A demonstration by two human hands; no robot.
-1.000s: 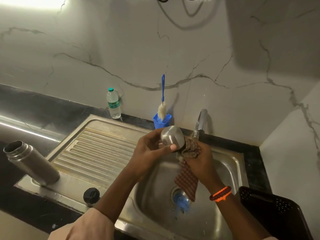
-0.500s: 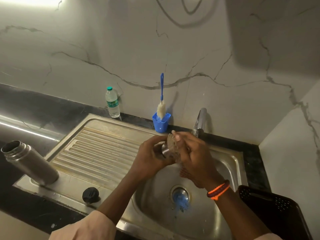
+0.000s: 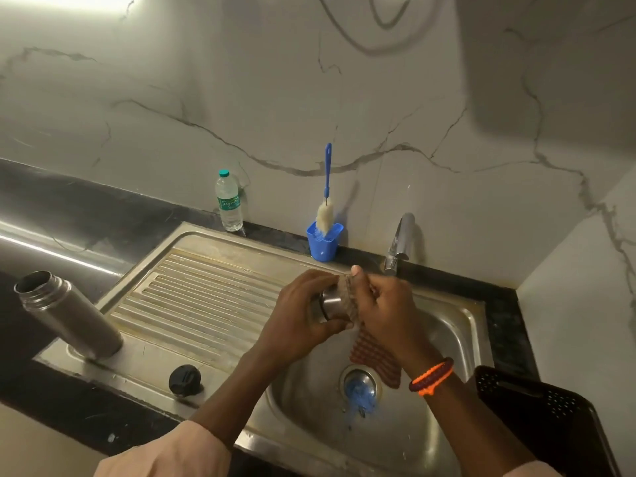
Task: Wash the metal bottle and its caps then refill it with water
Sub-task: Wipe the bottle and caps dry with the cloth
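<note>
In the centre of the frame, the steel cap (image 3: 329, 302) is held over the sink basin (image 3: 447, 325), probably so that drips fall into it and not on the counter (image 3: 103, 208). The grip of the left hand (image 3: 303, 315) is curled around the cap. The grip of the right hand (image 3: 382, 304) is pinched on the brown cloth (image 3: 375, 356), which is pressed against the open end of the cap; the lower part of the cloth hangs down toward the drain (image 3: 359, 387).

At the left of the frame, the metal bottle (image 3: 65, 313) is placed upright on the corner of the draining board (image 3: 206, 294) with its mouth open, apparently kept ready for washing and for the refill. The black inner cap (image 3: 184, 379) is laid on the front edge of the board, near the bottle but apart from it.

One metal bottle and two caps are counted, with one cloth. Behind the sink, one plastic water bottle (image 3: 229, 201), one bottle brush (image 3: 326, 204) standing in one blue holder (image 3: 323, 242), and one tap (image 3: 399, 242) are seen. One black basket (image 3: 550, 418) is at the lower right. No running water can be seen at the tap.
</note>
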